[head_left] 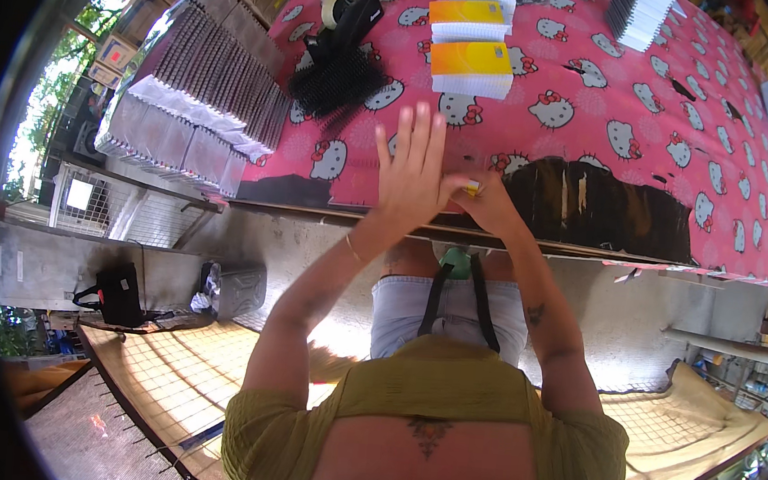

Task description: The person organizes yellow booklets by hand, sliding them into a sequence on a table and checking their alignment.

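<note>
My left hand (pixel 414 172) is raised over the front edge of the table, its fingers stretched upward and apart, nothing in it. Close beside its thumb, my right hand (pixel 486 199) has its fingers curled in. A tiny white and yellow bit (pixel 473 187) shows at those fingers; I cannot make out what it is. Beyond the hands stand small stacks of yellow-and-white booklets (pixel 471 68). To their left lies a heap of black binding spirals (pixel 337 85), with a black tape dispenser (pixel 354 23) behind it.
A pink cat-print cloth (pixel 582 129) covers the table, torn at the front to dark wood (pixel 598 207). Tall piles of spiral-bound notebooks (pixel 208 73) line the left; another notebook stack (pixel 641 17) stands far right. A black bag (pixel 118 296) and a grey bin (pixel 234 290) are lower left.
</note>
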Motion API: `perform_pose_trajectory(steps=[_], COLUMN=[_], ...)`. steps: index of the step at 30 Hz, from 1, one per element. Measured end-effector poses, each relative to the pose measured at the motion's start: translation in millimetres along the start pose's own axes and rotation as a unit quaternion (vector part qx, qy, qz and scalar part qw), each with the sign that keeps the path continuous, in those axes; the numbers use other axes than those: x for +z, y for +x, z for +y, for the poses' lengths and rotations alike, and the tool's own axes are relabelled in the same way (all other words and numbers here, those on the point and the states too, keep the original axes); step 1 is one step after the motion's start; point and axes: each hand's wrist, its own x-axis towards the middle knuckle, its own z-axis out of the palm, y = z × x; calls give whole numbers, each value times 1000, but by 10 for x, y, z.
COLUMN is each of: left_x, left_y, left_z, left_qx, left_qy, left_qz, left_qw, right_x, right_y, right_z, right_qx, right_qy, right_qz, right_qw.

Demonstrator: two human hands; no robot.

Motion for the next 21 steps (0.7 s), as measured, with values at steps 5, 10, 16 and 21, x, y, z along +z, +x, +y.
perform_pose_trajectory(steps=[5,10,16,21], left_x=[270,51,-174,-249], left_y=[-890,-330,-111,-40], left_z=[112,93,-16,44], left_qx=[121,77,33,26], left_qy=[-44,-49,-133,-194], left_qz=[-39,-42,-61,-7], left_qw=[991,995,989,981], right_x=[62,38,-29,-299], right_y=[20,-5,25,-58], right_z=[-36,-77,-50,-400], right_qx=[31,49,31,-14], right_qy=[30,15,-65,-112], right_qz=[13,-8,2,-18], right_qw=[999,999,997,993])
